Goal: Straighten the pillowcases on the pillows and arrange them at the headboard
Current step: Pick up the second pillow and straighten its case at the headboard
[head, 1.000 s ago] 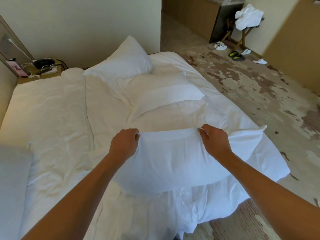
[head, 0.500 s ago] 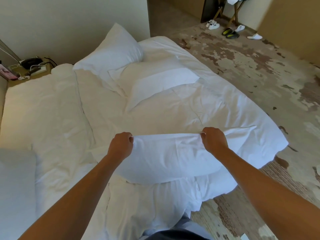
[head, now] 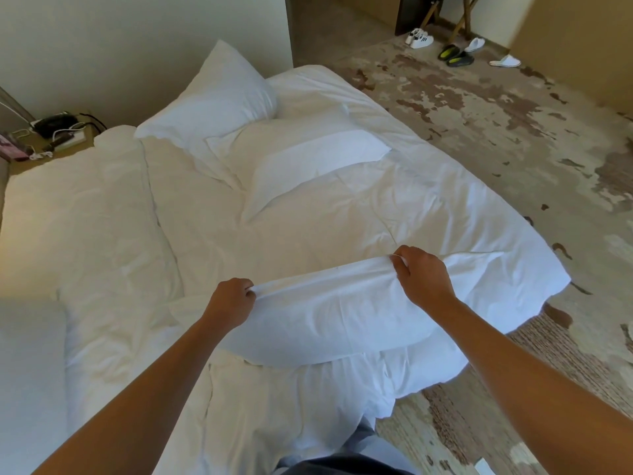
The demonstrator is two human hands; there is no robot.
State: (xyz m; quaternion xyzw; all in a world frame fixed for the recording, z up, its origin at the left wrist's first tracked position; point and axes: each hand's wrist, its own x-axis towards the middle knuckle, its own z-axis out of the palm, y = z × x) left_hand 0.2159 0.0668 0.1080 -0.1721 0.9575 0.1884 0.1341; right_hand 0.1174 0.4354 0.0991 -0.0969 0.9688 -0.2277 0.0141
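A white pillow [head: 329, 320] lies across the near side of the bed in front of me. My left hand [head: 231, 303] is closed on the far edge of its pillowcase at the left. My right hand [head: 423, 274] pinches the same edge further right, and the cloth is stretched between them. Two more white pillows sit further up the bed: one [head: 219, 104] propped up at the back, another [head: 308, 166] lying flat beside it. A fourth pillow [head: 27, 371] shows at the left edge.
A rumpled white duvet [head: 102, 234] covers the bed. A nightstand [head: 51, 138] with a phone and cables stands at the far left. Patterned carpet [head: 513, 149] lies to the right, with several shoes [head: 455, 54] near a folding rack by the far wall.
The pillow has been lowered from in front of me onto the bed. Both hands kept their grip on the pillowcase edge, and my view tilted down.
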